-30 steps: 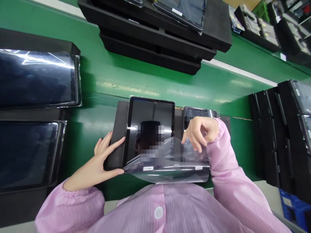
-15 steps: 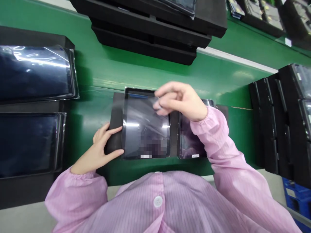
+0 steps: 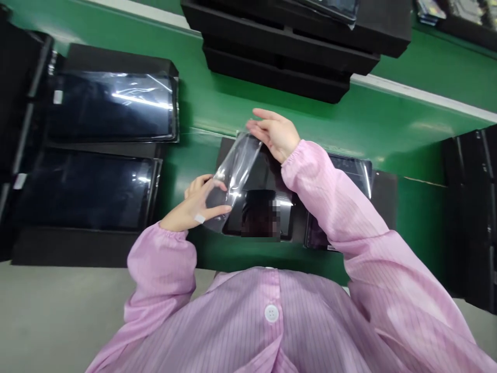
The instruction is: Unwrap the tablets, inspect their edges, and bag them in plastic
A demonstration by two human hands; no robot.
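A dark, tablet-like glass screen (image 3: 267, 176) lies in a black foam tray in front of me. A clear protective film (image 3: 240, 168) stands peeled up along its left side, bent and shiny. My right hand (image 3: 277, 135) pinches the film's upper end above the far edge of the screen. Beside the screen's left edge is my left hand (image 3: 202, 203), its thumb and fingers apart, with part of the film passing over it. A small white label (image 3: 200, 218) on the film shows against that hand. My right forearm partly covers a second screen (image 3: 351, 168) on the right.
Two film-covered screens (image 3: 116, 106) lie in black foam on the left. Stacked black foam trays (image 3: 272, 70) stand at the back, and more stacked trays (image 3: 466, 207) at the right. The green tabletop (image 3: 217, 106) runs between them.
The film has come up from the screen and swung left. My right hand has moved to the far edge, now gripping the film. The view has shifted left.
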